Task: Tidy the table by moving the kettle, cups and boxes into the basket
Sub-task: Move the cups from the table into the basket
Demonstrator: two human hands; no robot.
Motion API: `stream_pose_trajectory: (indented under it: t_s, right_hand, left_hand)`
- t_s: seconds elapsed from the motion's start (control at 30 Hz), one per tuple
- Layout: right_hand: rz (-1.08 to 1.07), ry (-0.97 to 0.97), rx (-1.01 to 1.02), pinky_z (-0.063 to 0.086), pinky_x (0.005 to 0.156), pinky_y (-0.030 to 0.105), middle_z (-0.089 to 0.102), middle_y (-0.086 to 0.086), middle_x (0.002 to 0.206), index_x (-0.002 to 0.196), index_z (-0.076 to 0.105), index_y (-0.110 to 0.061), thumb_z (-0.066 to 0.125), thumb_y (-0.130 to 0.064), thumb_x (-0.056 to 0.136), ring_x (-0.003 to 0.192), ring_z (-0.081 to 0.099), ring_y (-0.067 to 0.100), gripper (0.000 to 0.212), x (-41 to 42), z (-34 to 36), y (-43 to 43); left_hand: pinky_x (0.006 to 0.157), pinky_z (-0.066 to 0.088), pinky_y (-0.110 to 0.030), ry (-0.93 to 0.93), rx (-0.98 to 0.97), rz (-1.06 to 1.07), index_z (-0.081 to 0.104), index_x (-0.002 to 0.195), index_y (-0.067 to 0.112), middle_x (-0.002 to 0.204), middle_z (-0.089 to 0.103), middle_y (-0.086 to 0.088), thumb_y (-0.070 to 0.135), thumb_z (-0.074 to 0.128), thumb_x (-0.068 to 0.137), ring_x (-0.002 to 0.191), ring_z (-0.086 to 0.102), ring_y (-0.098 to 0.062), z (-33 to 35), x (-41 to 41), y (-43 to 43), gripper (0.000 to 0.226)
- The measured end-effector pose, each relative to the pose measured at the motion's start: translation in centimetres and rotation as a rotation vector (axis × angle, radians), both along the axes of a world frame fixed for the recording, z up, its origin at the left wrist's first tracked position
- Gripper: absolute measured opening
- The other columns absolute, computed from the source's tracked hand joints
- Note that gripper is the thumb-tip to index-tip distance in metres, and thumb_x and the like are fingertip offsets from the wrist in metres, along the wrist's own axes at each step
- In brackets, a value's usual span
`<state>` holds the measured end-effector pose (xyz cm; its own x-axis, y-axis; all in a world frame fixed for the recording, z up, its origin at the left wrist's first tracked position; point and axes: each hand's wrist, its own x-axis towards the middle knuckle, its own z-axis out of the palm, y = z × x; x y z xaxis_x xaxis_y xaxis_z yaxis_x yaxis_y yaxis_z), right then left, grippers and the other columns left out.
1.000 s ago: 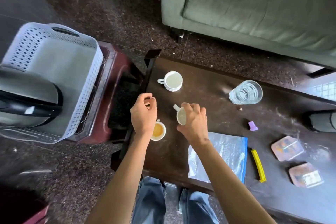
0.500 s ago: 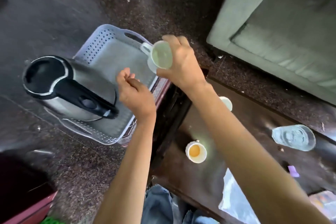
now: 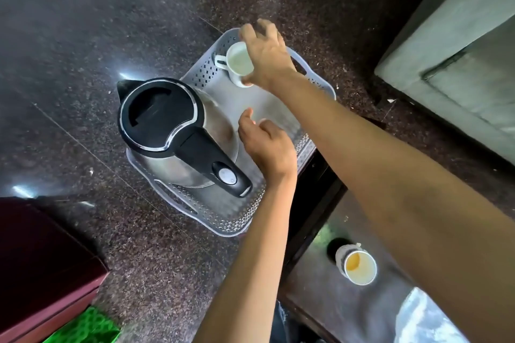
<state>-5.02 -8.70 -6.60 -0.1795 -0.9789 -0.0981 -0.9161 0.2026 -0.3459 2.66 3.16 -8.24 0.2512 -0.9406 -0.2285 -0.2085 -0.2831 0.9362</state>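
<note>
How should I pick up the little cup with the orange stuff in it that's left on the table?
Pinch the orange cup around its outer wall, coming straight down from above. It stands upright and open-topped on the table with clear space around it. Its handle seems to point away from you and is barely visible. Keep it level so nothing spills.

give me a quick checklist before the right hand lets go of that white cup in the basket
1. White cup inside the basket walls: ok.
2. Cup upright: not ok, it looks tilted.
3. Cup resting on the basket floor: cannot tell.
4. Right hand gripping the cup: ok.
5. Cup apart from the kettle: ok.
6. Left hand empty, near the kettle: ok.
</note>
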Motion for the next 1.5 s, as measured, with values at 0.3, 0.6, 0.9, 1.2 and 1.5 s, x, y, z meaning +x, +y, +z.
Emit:
stream_pose_trajectory:
  t_s: [0.3,0.6,0.9,1.2,1.5]
  right_hand:
    - [0.002,0.003,0.055,0.015,0.118,0.043,0.027,0.012,0.155,0.147,0.023,-0.015,0.077,-0.026,0.076,0.147,0.003,0.033,0.089,-0.6,0.2,0.0]
    - [-0.418,0.068,-0.382,0.022,0.115,0.051,0.029,0.028,0.149,0.136,0.047,-0.007,0.064,-0.022,0.075,0.136,0.026,0.047,0.065,-4.2,-0.7,16.7]
    - [-0.948,-0.007,0.194,0.018,0.115,0.056,0.003,0.023,0.156,0.150,0.021,-0.023,0.082,-0.032,0.069,0.140,0.009,0.047,0.101,-8.1,-5.9,35.8]
    - [-0.859,-0.238,-0.021,0.045,0.096,0.047,0.041,0.015,0.131,0.135,0.036,-0.005,0.074,-0.023,0.077,0.119,0.043,0.035,0.071,-8.6,-10.2,38.9]
    - [-0.944,-0.123,-0.003,0.048,0.081,0.045,0.049,0.017,0.121,0.135,0.041,-0.005,0.072,-0.044,0.077,0.105,0.054,0.041,0.077,-9.7,-10.3,36.7]
  left_hand:
    - [0.085,0.029,0.002,0.022,-0.009,-0.050,0.045,0.127,-0.009,0.131,0.050,-0.025,-0.006,0.032,0.093,0.122,0.048,-0.030,-0.3,-0.6,1.1,0.035]
    - [0.093,0.041,-0.026,-0.225,-0.426,-0.467,0.051,0.116,-0.002,0.112,0.056,-0.015,-0.006,0.037,0.085,0.107,0.052,-0.023,1.0,-2.2,7.3,0.034]
    - [0.088,0.051,-0.030,-0.345,-0.355,-0.775,0.050,0.118,0.003,0.111,0.057,-0.014,-0.003,0.039,0.092,0.104,0.060,-0.024,-5.0,-4.5,16.0,0.029]
    - [0.078,0.053,-0.034,-0.428,-0.310,-0.816,0.052,0.115,0.004,0.105,0.060,-0.013,-0.002,0.043,0.091,0.094,0.062,-0.027,-6.5,-4.5,18.8,0.026]
    - [0.081,0.051,-0.029,-0.390,-0.277,-0.736,0.052,0.115,0.006,0.109,0.059,-0.012,0.000,0.042,0.092,0.096,0.061,-0.025,-5.4,-3.4,16.7,0.026]
